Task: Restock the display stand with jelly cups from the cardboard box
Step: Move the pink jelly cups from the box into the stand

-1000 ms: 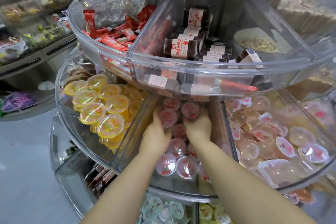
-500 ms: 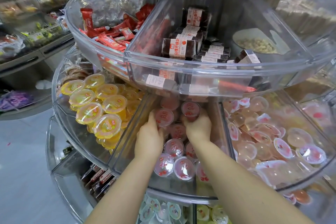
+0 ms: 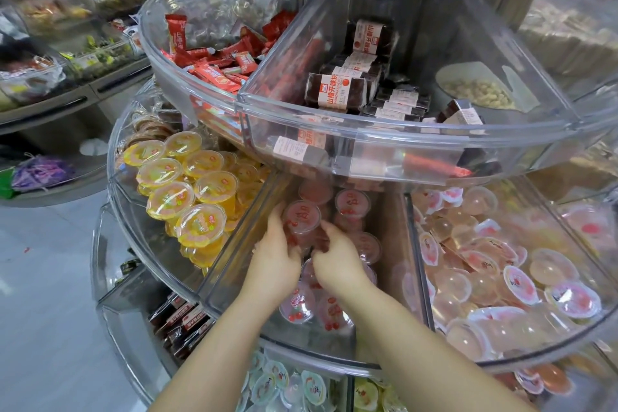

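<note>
Red jelly cups (image 3: 352, 202) with clear lids fill the middle compartment of the display stand's (image 3: 384, 366) middle tier. Both my hands reach into this compartment. My left hand (image 3: 274, 261) grips the left side of one red jelly cup (image 3: 302, 216) near the back, with its fingers running up along the cup. My right hand (image 3: 337, 261) is close beside it, and its fingers curl onto the red cups just right of and below that cup. More red cups (image 3: 297, 306) lie under my wrists. The cardboard box is out of view.
Yellow jelly cups (image 3: 187, 184) fill the compartment to the left and pale pink cups (image 3: 495, 271) the one to the right. The clear upper tier (image 3: 334, 130), holding red and dark snack packs, overhangs my hands closely. More jelly cups (image 3: 284, 385) lie in the tier below. Grey floor lies at the left.
My right hand has left the back right cup and moved left and nearer, next to my left hand. My left hand stays by the back left cup. The camera has shifted slightly.
</note>
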`<state>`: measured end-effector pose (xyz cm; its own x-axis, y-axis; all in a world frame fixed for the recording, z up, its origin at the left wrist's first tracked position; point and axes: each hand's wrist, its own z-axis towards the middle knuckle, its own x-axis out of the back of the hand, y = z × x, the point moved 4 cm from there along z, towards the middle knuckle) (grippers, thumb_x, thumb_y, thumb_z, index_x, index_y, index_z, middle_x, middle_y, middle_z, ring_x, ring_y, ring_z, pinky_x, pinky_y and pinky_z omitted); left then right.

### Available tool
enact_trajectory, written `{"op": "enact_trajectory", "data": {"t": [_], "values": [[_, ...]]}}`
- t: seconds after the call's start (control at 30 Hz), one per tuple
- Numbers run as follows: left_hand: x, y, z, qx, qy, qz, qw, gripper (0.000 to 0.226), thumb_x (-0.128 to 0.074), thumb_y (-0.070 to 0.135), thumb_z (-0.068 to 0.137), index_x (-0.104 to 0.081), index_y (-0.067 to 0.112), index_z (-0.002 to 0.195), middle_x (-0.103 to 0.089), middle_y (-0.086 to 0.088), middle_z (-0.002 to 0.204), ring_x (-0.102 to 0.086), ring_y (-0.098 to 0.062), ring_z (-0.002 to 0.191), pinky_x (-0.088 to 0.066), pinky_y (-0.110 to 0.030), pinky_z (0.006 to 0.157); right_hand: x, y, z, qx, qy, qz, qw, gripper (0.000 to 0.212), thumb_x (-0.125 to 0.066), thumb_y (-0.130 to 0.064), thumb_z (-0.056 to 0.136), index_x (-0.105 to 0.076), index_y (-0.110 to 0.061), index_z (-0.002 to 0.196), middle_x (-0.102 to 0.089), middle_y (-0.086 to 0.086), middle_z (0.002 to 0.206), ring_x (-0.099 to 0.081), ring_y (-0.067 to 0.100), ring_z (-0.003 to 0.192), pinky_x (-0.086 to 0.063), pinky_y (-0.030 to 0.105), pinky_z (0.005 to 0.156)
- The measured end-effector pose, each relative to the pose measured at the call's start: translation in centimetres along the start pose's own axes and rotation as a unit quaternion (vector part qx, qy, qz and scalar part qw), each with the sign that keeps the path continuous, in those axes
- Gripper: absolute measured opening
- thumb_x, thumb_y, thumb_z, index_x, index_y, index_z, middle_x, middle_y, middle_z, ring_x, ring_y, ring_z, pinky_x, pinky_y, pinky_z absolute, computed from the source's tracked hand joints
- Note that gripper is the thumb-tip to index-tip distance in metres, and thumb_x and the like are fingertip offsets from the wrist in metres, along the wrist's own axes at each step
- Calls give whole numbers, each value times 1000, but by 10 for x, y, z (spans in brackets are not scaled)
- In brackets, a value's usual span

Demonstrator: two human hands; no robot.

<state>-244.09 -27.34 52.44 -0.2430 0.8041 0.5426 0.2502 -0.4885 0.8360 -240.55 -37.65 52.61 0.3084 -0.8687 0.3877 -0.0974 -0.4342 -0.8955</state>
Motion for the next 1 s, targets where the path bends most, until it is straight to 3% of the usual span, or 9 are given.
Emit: {"op": "enact_trajectory", "data": {"t": [0.1, 0.2, 0.3, 0.4, 0.53, 0.67, 0.8, 0.87, 1.0], "values": [[4, -3, 3, 2, 9, 1, 1000, 59, -48, 0, 86, -35, 21, 139, -58, -6, 128, -55, -23, 117, -42, -26, 93, -6, 0, -2, -7, -6, -13, 1000, 52, -44, 6, 81, -50, -12, 130, -59, 9, 126, -54, 22, 117, -38, 20, 95], [9, -2, 2, -13, 16, 29, 999, 59, -49, 2, 84, -42, 27, 136, -60, 1, 125, -55, -13, 111, -37, -18, 85, -8, 1, -4, -3, -14, -36, 999, 59, -43, 6, 81, -43, -13, 137, -55, 8, 132, -51, 23, 122, -34, 18, 96], [15, 2, -3, -5, 26, 42, 999, 62, -50, 6, 85, -38, 36, 138, -61, 0, 126, -58, -20, 110, -39, -20, 84, 0, -2, -9, -7, 0, -13, 1000, 62, -44, 8, 81, -38, -12, 139, -56, 9, 131, -53, 24, 120, -42, 32, 103], [31, 7, -23, -24, 39, 42, 998, 60, -52, 10, 88, -38, 42, 136, -64, 2, 116, -61, -11, 98, -43, -20, 78, 12, -9, -24, -10, 53, 56, 997, 55, -45, 6, 84, -41, -11, 136, -59, 7, 112, -59, 19, 103, -49, 36, 95], [76, 9, -76, -88, 85, -116, 986, 42, -59, 17, 85, -57, 51, 110, -65, 20, 106, -60, 5, 98, -47, -9, 80, 6, -50, -61, 111, 48, 129, 984, 37, -51, 6, 85, -54, -28, 100, -56, -4, 88, -51, -4, 68, -46, 10, 68], [141, -51, -154, -50, 248, -194, 948, 28, -61, 19, 81, -66, 45, 91, -70, 18, 94, -66, -2, 89, -48, -8, 77, -71, -85, -124, 215, -118, 157, 957, 28, -57, 0, 85, -60, -27, 90, -59, -13, 75, -53, 0, 67, -45, 10, 64], [178, -158, -237, 58, 396, -207, 893, 30, -59, 18, 80, -66, 46, 84, -70, 22, 86, -64, 2, 81, -48, -8, 76, -179, -65, -182, 247, -273, 83, 926, 23, -58, -5, 86, -61, -27, 94, -61, -11, 80, -56, 4, 72, -47, 18, 70], [178, -220, -275, 118, 422, -205, 875, 36, -58, 10, 85, -65, 45, 84, -70, 21, 85, -64, 3, 81, -49, -10, 76, -232, -31, -203, 274, -320, -14, 907, 22, -57, -9, 86, -60, -25, 101, -59, -13, 86, -55, 2, 75, -45, 17, 73], [152, -358, -341, 244, 430, -202, 845, 45, -55, -6, 87, -66, 37, 80, -70, 11, 78, -65, -5, 80, -48, -20, 76, -347, 87, -223, 281, -423, -267, 819, 36, -54, -17, 87, -52, -22, 123, -55, -3, 107, -55, 14, 97, -41, 26, 81]]}}
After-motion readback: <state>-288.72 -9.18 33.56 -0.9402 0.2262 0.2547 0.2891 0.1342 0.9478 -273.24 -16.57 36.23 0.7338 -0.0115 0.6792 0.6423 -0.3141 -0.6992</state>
